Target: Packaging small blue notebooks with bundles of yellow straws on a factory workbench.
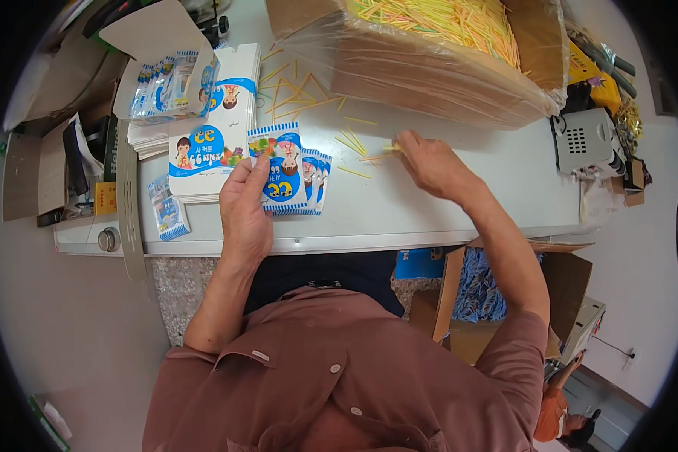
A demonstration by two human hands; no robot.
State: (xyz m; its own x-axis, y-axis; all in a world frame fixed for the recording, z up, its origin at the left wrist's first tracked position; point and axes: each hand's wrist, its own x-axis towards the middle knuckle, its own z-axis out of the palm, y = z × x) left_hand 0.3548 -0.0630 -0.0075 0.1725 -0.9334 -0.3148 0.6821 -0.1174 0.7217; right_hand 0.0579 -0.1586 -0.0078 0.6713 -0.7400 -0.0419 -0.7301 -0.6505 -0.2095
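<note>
Pale worktop [490,169], head view: your left hand [246,207] at 10 o'clock grips a blue-and-white packet [282,177]; your right hand [433,169] at 2 o'clock pinches a yellow stick [389,148]; loose sticks [350,141] at 12 o'clock, stick-filled carton [429,87] at 1 o'clock.

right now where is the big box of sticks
In the head view, the box is on the table at upper right, just beyond the right hand.
</note>
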